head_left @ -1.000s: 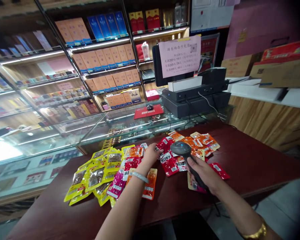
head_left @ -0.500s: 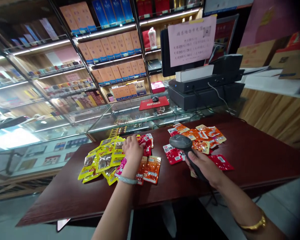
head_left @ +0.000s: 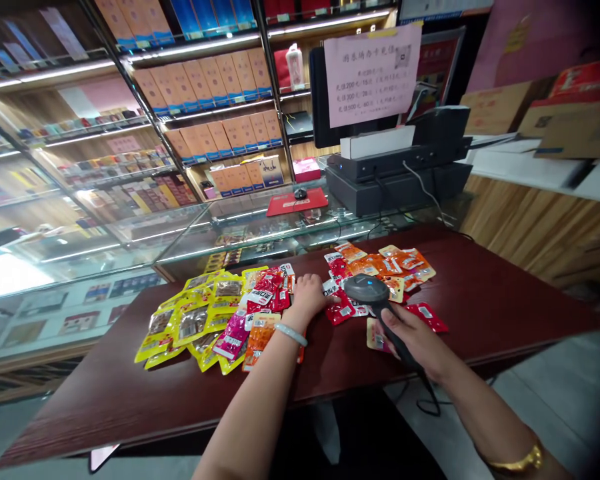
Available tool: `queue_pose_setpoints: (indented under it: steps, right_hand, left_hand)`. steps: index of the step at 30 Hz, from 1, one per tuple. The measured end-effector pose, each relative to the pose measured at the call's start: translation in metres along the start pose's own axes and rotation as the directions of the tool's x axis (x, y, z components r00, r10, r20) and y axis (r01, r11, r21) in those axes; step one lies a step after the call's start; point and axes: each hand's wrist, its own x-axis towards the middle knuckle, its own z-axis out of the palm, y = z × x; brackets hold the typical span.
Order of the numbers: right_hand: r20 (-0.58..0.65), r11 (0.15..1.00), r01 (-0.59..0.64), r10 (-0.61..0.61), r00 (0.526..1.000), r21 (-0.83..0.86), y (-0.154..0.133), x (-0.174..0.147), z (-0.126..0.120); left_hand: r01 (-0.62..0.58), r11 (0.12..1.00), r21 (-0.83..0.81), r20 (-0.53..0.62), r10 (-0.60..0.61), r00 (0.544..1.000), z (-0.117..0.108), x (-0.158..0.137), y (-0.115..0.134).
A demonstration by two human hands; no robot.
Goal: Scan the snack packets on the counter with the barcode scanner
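Observation:
My right hand [head_left: 417, 337] is wrapped around the handle of a dark grey barcode scanner [head_left: 366, 289], its head tilted to the left above the desk. A pink-and-cream snack packet [head_left: 377, 335] lies just below the scanner. My left hand [head_left: 310, 295] is between two groups of packets, palm down, thumb spread to the right and touching or just over a red snack packet [head_left: 341, 309]. Its fingertips are partly hidden. Left of it lie yellow snack packets [head_left: 193, 323], a magenta packet [head_left: 233, 335], orange packets [head_left: 260, 339] and red packets [head_left: 267, 287].
More orange packets [head_left: 380, 265] and a red packet [head_left: 427, 316] lie on the right of the dark wooden desk [head_left: 510, 293]. Behind it stand a glass counter with a red mouse mat [head_left: 295, 202], a monitor with a pink sign [head_left: 373, 77] and a black cash drawer [head_left: 395, 190]. The scanner's cable [head_left: 430, 393] hangs off the front edge.
My left hand has moved right, from the red and yellow packets to the red packet near the scanner. A small blue light now shows on the scanner. The view has shifted slightly.

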Motion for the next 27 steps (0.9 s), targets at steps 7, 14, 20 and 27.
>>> queue_pose_setpoints:
  steps: [7, 14, 20, 27]
  right_hand:
    - [0.065, 0.996, -0.064, 0.068, 0.996, -0.068, 0.007, -0.011, -0.005]
    - [0.161, 0.995, -0.04, 0.055, 0.986, -0.092, 0.009, -0.012, 0.004]
    - [0.177, 0.998, -0.028, 0.038, 0.983, -0.058, 0.017, -0.012, -0.005]
    - [-0.014, 0.995, -0.078, 0.079, 0.997, 0.066, 0.015, -0.014, -0.03]
  left_hand:
    - [0.138, 0.909, -0.392, -0.064, -0.176, 0.982, -0.019, -0.009, -0.025]
    - [0.141, 0.894, -0.426, -0.128, -0.213, 0.969, -0.035, -0.031, -0.046]
    - [0.39, 0.916, -0.098, -0.403, -0.395, 0.826, -0.063, -0.05, -0.072]
    - [0.08, 0.996, -0.044, -0.253, -0.089, 0.963, -0.032, -0.048, -0.008]
